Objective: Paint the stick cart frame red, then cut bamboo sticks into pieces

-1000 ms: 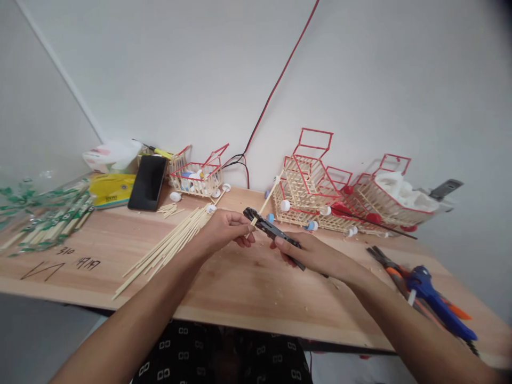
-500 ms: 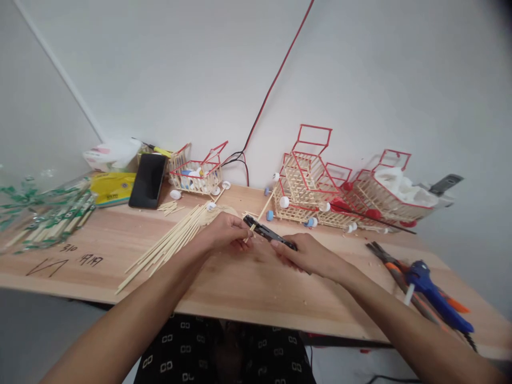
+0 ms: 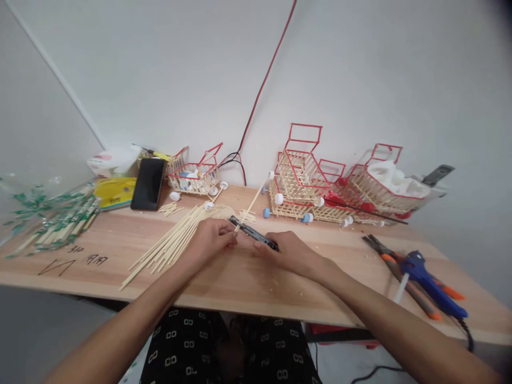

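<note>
My left hand [image 3: 214, 237] pinches the lower end of a thin wooden stick [image 3: 253, 201], which slants up and to the right above the table. My right hand [image 3: 286, 250] is wrapped round the handles of dark pliers [image 3: 256, 236]. Their jaws point left and meet the stick close to my left fingertips; whether they bite into it cannot be made out. Just left of my left hand lies a fanned pile of long wooden sticks [image 3: 164, 240]. Short cut pieces [image 3: 247, 216] lie behind the pliers.
Stick-built carts [image 3: 302, 176] with red trim stand at the back right, and a smaller cart [image 3: 194, 178] at the back left. A phone [image 3: 148, 184], a yellow pack [image 3: 115, 193] and wrapped chopsticks [image 3: 68, 224] are left. On the right lie a blue glue gun [image 3: 430, 288] and orange-handled pliers [image 3: 390, 261].
Both hands, with the stick and pliers, have shifted slightly left in the view. The stick shows longer above the jaws. The whole view has also turned a little.
</note>
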Demonstrator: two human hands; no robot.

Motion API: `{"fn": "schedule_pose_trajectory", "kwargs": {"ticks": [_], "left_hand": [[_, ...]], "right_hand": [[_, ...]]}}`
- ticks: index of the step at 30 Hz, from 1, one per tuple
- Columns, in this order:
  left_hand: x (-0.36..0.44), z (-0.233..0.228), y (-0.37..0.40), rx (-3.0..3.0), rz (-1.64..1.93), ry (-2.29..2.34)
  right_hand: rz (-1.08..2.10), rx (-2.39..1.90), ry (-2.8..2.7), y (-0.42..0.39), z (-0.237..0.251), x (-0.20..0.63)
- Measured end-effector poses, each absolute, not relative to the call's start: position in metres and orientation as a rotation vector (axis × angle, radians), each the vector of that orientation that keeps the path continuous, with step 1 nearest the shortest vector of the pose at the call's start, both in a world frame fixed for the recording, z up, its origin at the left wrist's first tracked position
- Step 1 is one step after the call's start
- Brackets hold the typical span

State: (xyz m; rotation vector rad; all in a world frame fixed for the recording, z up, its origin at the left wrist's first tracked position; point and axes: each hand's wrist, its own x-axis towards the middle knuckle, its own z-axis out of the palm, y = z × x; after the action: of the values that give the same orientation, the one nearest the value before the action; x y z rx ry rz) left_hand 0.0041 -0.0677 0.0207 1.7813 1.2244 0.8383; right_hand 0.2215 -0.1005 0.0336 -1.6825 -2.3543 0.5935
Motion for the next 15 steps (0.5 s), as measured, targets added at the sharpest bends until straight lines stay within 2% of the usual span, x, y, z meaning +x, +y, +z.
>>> {"fn": "schedule_pose_trajectory", "kwargs": {"ticks": [6, 15], "left_hand": [[-0.005, 0.005, -0.088, 2.027, 0.983, 1.341], [-0.004, -0.011, -0.093, 1.777, 1.113, 1.275]], "right_hand": [[0.485, -1.795, -2.377, -0.107, 0.03, 0.202], [0.27, -1.854, -2.362, -0.117, 0.027, 0.193]]}}
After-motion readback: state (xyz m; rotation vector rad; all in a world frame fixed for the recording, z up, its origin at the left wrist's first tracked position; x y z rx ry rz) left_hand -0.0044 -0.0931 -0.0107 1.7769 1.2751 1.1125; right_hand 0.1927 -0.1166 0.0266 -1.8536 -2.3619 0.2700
